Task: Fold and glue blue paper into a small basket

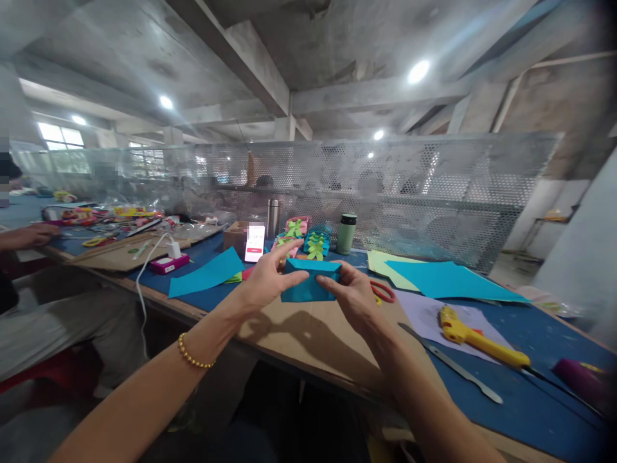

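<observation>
A folded piece of blue paper [308,293] is held up above the brown board [332,337], its top edge turned over. My left hand [266,278] grips its left side, thumb in front and the other fingers reaching over behind. On the right side, my right hand [354,293] pinches it between thumb and fingers. Just behind the paper are small pink and blue paper pieces with green bows [315,244]. Red-handled scissors [384,291] lie beside my right hand, partly hidden by it.
To the right lie a yellow glue gun [482,344] on purple paper, a metal blade tool [465,373] and blue sheets [453,280]. At the back stand a green tumbler [346,234], a steel flask [272,218] and a lit phone [254,243]. A person's hand [36,235] rests at far left.
</observation>
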Demonstrator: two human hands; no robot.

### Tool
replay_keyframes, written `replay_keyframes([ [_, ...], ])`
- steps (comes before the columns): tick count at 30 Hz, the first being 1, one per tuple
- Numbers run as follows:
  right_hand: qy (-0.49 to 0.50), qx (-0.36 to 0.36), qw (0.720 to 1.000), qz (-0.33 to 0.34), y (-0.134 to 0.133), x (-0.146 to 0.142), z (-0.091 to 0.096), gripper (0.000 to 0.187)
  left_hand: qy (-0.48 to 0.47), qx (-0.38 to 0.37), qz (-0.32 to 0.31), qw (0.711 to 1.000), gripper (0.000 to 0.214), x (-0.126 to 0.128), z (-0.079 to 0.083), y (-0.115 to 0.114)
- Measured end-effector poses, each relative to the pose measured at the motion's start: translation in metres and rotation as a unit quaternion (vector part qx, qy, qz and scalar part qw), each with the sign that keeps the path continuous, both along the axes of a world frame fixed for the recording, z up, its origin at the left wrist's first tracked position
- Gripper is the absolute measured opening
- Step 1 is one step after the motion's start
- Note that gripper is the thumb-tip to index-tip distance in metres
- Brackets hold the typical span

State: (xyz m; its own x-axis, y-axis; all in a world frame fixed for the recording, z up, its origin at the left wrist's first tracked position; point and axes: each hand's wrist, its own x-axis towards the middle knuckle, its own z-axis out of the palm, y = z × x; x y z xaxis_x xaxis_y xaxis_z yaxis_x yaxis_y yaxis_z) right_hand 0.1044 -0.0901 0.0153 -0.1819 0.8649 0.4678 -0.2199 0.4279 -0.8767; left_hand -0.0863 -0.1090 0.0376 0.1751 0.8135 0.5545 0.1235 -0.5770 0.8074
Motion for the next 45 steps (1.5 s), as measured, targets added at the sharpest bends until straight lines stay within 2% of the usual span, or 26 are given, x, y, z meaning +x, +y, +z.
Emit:
replay_keyframes([
  [3,0.0,0.004,1.0,-0.011,0.0,0.0,0.0,0.034,-0.012,-0.051,0.002,0.999,0.054,-0.005,0.003,0.0],
  [8,-0.015,0.001,1.0,-0.007,0.001,0.001,-0.001,0.034,0.016,-0.171,-0.072,0.982,0.013,-0.018,0.01,0.01],
  [13,-0.035,0.017,0.999,0.01,0.002,0.001,-0.002,0.032,0.058,-0.257,-0.1,0.96,0.02,-0.028,0.014,0.023],
  [18,-0.064,0.039,0.997,0.037,0.001,0.002,-0.004,0.028,0.073,-0.285,-0.172,0.94,0.027,-0.033,0.012,0.027],
  [22,-0.102,0.068,0.992,0.04,0.001,0.002,-0.006,0.042,0.068,-0.3,-0.195,0.932,0.029,-0.033,0.013,0.027],
  [25,-0.131,0.122,0.984,-0.014,0.004,0.001,-0.008,0.058,0.048,-0.27,-0.164,0.948,0.031,-0.033,0.013,0.027],
  [28,-0.166,0.216,0.953,-0.134,0.008,0.0,-0.011,0.067,0.014,-0.247,-0.119,0.961,0.031,-0.032,0.012,0.029],
  [31,-0.209,0.294,0.907,-0.219,0.008,-0.001,-0.012,0.06,-0.032,-0.256,-0.089,0.962,0.027,-0.03,0.01,0.029],
  [34,-0.224,0.328,0.886,-0.238,0.006,-0.001,-0.01,0.051,-0.054,-0.263,-0.075,0.96,0.023,-0.028,0.009,0.028],
  [37,-0.213,0.307,0.898,-0.232,0.005,-0.001,-0.008,0.045,-0.065,-0.262,-0.074,0.96,0.025,-0.026,0.008,0.028],
  [42,-0.176,0.186,0.952,-0.166,0.009,0.004,-0.01,0.031,-0.06,-0.255,-0.108,0.959,0.025,-0.027,0.007,0.029],
  [45,-0.142,0.162,0.967,-0.137,0.012,0.006,-0.01,0.027,-0.041,-0.24,-0.136,0.96,0.024,-0.028,0.008,0.026],
])
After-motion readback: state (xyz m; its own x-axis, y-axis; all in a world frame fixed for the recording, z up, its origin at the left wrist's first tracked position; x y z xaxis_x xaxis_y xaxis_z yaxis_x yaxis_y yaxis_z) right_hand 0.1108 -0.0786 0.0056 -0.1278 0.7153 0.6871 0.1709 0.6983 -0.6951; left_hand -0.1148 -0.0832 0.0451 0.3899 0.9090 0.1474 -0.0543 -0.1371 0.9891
